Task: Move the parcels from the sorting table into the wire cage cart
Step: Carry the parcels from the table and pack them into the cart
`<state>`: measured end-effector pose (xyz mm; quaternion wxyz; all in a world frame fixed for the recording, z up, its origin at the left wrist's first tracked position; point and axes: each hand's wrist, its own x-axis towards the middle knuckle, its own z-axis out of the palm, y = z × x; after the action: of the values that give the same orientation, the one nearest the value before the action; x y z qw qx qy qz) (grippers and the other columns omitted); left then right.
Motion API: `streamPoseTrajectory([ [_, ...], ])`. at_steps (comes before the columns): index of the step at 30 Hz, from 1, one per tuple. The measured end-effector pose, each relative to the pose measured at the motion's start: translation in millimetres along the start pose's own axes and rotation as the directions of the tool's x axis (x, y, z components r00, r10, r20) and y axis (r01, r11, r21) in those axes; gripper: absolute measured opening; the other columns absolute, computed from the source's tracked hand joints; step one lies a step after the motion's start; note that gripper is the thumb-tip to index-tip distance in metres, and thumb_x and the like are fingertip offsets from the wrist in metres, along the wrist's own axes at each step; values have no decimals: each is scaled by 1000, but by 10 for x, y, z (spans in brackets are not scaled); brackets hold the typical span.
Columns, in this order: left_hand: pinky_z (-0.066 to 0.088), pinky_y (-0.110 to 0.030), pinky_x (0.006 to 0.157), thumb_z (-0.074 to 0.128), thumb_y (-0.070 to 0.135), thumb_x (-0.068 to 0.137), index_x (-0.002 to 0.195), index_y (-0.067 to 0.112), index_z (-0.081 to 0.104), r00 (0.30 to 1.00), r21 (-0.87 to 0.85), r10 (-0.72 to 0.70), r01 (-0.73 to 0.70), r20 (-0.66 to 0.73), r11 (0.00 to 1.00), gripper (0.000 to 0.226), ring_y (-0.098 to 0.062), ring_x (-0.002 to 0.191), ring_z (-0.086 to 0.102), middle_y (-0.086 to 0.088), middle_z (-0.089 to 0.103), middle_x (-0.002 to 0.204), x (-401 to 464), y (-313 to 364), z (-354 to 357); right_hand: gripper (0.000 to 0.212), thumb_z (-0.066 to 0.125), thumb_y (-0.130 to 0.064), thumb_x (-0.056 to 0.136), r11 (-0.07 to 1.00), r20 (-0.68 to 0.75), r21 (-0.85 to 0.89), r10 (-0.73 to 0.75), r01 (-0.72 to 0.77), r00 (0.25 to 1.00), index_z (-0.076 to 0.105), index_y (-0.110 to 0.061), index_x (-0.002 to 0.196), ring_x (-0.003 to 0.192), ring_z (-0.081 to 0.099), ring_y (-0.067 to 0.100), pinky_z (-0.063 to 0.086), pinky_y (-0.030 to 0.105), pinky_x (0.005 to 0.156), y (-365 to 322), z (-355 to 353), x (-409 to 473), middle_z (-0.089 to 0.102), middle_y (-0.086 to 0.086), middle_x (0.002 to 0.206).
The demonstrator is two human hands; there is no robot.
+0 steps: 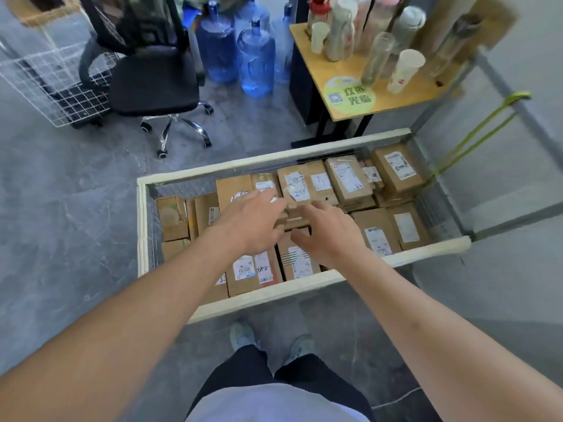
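Labelled brown cardboard parcels (350, 181) apparently fill the cart (274, 292).

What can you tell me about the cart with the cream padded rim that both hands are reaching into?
The wire cage cart is a long open-topped box seen from above, its top rim wrapped in cream padding and its sides of thin wire mesh. It stands on the grey floor, set at a slant across the view. Brown cardboard parcels with white labels are packed side by side across it. A green cord runs up from its far right corner. The left hand and right hand reach in over the middle parcels.
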<state>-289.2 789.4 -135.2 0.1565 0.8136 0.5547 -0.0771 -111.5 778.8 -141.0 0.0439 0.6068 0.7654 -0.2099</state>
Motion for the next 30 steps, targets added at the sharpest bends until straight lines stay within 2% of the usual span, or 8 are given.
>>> streamPoseTrajectory([
  [4, 44, -47, 110, 52, 48, 99, 146, 25, 47, 997, 32, 55, -54, -56, 998, 53, -27, 139, 44, -4, 44, 154, 174, 496, -305, 53, 57, -54, 95, 998, -86, -15, 60, -61, 995, 57, -23, 138, 116, 60, 26, 54, 42, 87, 425, -387, -291, 60, 1, 131],
  [7, 41, -46, 112, 52, 46, 100, 150, 25, 45, 989, 60, 116, -111, -94, 992, 55, -27, 140, 43, -3, 41, 156, 316, 888, -542, 54, 55, -54, 95, 993, -164, 5, 120, -120, 979, 55, -23, 139, 116, 58, 27, 52, 41, 88, 726, -661, -522, 59, 1, 129],
  [11, 37, -44, 117, 52, 50, 101, 157, 28, 38, 965, 80, 225, -216, -133, 973, 62, -26, 145, 38, -2, 36, 161, 540, 1367, -837, 61, 50, -57, 94, 973, -246, 48, 231, -226, 941, 50, -27, 147, 132, 51, 29, 48, 45, 100, 1066, -1002, -834, 51, 3, 148],
  [14, 34, -40, 117, 50, 50, 102, 159, 27, 35, 933, 115, 329, -314, -144, 942, 63, -25, 147, 36, -3, 35, 163, 717, 1713, -1017, 65, 42, -61, 93, 949, -305, 83, 314, -304, 899, 49, -29, 149, 131, 51, 28, 49, 44, 100, 1285, -1225, -1067, 52, 0, 146],
  [16, 34, -40, 116, 49, 52, 103, 159, 27, 34, 903, 136, 403, -385, -147, 913, 63, -24, 148, 34, -2, 34, 164, 846, 1940, -1122, 60, 46, -59, 96, 925, -328, 106, 378, -364, 866, 49, -29, 148, 134, 48, 27, 44, 43, 105, 1432, -1332, -1211, 50, 1, 149],
  [20, 38, -41, 115, 49, 52, 102, 159, 28, 35, 819, 176, 557, -533, -141, 828, 63, -25, 146, 37, -2, 36, 162, 1111, 2377, -1262, 62, 49, -58, 98, 854, -369, 175, 519, -491, 771, 45, -30, 153, 146, 39, 26, 35, 42, 116, 1685, -1470, -1474, 39, 5, 162],
  [26, 40, -43, 115, 50, 51, 102, 160, 27, 31, 637, 217, 767, -740, -82, 637, 65, -26, 145, 37, -4, 36, 161, 1429, 3122, -1423, 65, 49, -58, 99, 691, -380, 319, 720, -649, 580, 38, -31, 158, 147, 39, 25, 39, 43, 115, 1962, -1632, -1937, 36, 5, 164],
  [30, 39, -45, 115, 53, 50, 101, 160, 28, 31, 487, 210, 873, -851, -24, 481, 66, -28, 148, 34, -4, 35, 162, 1491, 3701, -1473, 66, 50, -59, 98, 574, -365, 395, 814, -717, 451, 40, -31, 157, 144, 43, 27, 42, 46, 113, 2094, -1663, -2351, 36, 3, 164],
])
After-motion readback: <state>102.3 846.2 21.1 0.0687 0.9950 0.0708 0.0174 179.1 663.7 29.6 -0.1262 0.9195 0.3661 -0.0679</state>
